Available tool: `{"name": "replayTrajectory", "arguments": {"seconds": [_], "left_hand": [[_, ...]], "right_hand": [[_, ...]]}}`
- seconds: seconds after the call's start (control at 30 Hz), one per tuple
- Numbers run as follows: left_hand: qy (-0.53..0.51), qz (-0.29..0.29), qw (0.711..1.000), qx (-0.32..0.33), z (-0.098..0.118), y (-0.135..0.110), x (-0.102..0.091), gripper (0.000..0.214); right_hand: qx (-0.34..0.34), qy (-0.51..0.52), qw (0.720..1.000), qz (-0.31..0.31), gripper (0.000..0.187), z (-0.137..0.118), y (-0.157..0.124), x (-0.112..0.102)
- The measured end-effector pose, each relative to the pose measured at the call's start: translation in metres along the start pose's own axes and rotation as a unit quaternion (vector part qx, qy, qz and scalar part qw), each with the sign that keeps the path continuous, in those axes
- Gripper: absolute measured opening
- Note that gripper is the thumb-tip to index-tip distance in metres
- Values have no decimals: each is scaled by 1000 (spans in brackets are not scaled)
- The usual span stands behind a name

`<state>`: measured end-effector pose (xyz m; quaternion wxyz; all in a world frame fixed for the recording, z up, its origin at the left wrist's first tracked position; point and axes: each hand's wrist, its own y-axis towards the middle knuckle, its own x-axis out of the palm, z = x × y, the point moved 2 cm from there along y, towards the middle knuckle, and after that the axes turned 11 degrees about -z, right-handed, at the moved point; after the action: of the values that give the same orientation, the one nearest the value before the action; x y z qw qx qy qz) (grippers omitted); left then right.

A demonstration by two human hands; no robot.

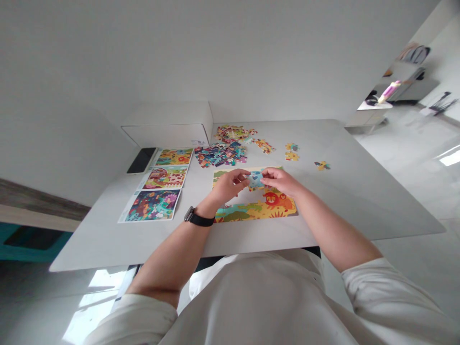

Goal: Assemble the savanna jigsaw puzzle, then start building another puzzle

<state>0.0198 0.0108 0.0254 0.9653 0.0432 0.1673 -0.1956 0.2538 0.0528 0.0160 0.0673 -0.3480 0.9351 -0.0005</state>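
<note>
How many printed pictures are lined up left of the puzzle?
3, in a column: lion scene farthest, red-barn scene in the middle, dark-blue scene nearest. Any underneath would be hidden.

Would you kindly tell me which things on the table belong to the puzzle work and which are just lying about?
Belong to the job:
- part-built puzzle
- dark pile
- bright pile
- loose pieces
- printed pictures

Apparently just lying about:
- phone
- white box, though its contents are hidden
</note>
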Motion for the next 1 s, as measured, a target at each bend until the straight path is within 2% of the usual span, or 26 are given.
{"name": "replayTrajectory", "arguments": {"seconds": [0.2, 0.3, 0.4, 0.6, 0.73, 0.93, 1.0], "left_hand": [[-44, -22, 999, -17, 3, -2, 5, 37], [-92, 10, 995, -28, 6, -3, -1, 39], [-146, 47, 987, -38, 8, -3, -7, 45], [-216, 61, 972, -67, 9, -2, -6, 51], [-220, 51, 971, -82, 9, -3, 1, 50], [-214, 35, 971, -103, 9, -2, 10, 50], [-213, 28, 971, -103, 8, -2, 13, 52]], "right_hand": [[-13, -3, 999, 35, 59, -4, -3, -3], [-25, -17, 997, 66, 64, -5, -5, -9], [-61, -86, 989, 106, 61, -5, -6, -12], [-174, -262, 942, 115, 42, -14, -13, 0], [-220, -356, 902, 106, 42, -23, -18, 10], [-225, -424, 872, 94, 42, -21, -15, 9], [-247, -428, 864, 98, 43, -18, -14, 7]]}}
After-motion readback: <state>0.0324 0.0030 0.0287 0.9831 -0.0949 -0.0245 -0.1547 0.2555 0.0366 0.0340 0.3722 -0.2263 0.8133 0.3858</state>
